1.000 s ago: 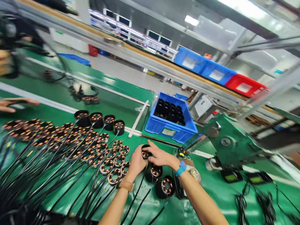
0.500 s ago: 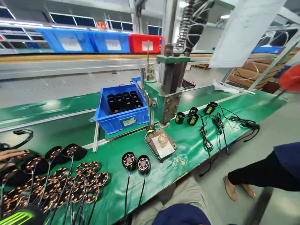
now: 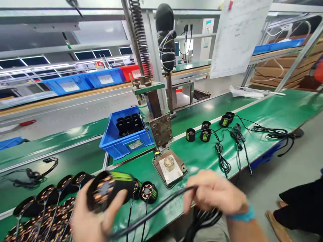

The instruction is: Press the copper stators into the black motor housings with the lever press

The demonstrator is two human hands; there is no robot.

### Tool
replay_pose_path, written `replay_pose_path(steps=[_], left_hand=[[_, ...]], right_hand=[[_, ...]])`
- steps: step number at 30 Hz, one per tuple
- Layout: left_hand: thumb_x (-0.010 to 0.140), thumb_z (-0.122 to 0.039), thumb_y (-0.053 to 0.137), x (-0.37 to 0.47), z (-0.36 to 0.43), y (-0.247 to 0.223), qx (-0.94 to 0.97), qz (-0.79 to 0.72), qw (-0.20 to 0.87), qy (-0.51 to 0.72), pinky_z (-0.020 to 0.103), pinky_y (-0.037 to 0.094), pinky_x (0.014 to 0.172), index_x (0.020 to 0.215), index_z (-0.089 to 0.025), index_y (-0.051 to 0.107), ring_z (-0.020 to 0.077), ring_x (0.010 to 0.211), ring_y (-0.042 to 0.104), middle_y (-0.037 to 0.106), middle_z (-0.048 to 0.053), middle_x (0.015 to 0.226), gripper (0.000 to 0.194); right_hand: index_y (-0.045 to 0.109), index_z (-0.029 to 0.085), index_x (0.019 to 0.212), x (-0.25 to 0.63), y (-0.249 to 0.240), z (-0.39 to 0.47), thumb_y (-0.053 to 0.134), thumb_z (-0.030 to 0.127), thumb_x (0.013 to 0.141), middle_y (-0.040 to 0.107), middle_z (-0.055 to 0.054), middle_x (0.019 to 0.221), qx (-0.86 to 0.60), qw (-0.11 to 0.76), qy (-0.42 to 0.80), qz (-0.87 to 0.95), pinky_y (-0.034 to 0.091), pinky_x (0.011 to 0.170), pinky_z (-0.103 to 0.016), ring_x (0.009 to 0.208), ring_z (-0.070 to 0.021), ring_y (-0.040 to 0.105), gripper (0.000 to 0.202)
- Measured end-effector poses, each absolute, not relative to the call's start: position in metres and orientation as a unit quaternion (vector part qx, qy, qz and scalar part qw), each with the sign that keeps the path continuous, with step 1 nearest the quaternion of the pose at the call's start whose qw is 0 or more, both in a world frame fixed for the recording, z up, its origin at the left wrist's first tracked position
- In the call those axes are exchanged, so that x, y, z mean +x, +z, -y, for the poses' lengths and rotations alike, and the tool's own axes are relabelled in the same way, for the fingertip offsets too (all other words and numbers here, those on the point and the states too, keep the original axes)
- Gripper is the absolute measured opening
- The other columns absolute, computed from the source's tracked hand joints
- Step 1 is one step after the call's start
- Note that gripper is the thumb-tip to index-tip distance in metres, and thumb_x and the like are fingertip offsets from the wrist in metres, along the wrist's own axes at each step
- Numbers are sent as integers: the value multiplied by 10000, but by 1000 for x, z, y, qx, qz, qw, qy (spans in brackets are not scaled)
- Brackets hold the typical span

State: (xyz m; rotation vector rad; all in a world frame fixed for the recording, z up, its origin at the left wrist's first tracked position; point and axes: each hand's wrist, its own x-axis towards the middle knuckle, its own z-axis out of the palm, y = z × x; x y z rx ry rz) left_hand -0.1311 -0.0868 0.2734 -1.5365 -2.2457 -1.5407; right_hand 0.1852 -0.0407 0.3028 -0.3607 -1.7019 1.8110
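motor (image 3: 106, 191) in left hand (image 3: 88, 218), cable (image 3: 156, 210) (blurred) in right hand (image 3: 214, 195)

Four finished black motors (image 3: 205, 131) with green stripes sit at two o'clock, and one blue bin (image 3: 123, 144) of black housings at eleven. One press (image 3: 157, 111) stands at twelve; one motor (image 3: 147, 192) lies at seven.

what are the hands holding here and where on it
The left hand holds a black motor by its round body. The right hand pinches the motor's black cable partway along, with more cable coiled under the palm.
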Motion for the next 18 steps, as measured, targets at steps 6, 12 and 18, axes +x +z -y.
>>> replay_pose_path(steps=[6, 12, 18], left_hand=[[633, -525, 886, -41, 11, 188, -481, 651, -215, -547, 465, 610, 936, 1262, -182, 611, 301, 1013, 750, 750, 129, 1175, 767], [650, -429, 866, -17, -24, 153, -522, 635, -211, -529, 508, 555, 1031, 1244, -174, 635, 329, 1124, 711, 730, 133, 1217, 686], [628, -459, 876, -5, -57, 151, -523, 629, -262, -511, 490, 571, 918, 1171, -160, 646, 323, 1013, 723, 756, 123, 1090, 661]], right_hand=[[732, 115, 1006, 264, 313, -50, 589, 684, 961, 309, 59, 538, -340, 355, 554, 672, 196, 452, -198, 480, -59, 259, 588], [759, 145, 853, 263, 279, -143, 515, 552, 986, 584, -27, 635, -484, 356, 280, 749, 388, 545, -226, 583, -122, 497, 493], [757, 145, 869, 236, 257, -212, 602, 203, 869, 755, -139, 949, -522, 373, 179, 746, 545, 868, -350, 895, -251, 699, 166]])
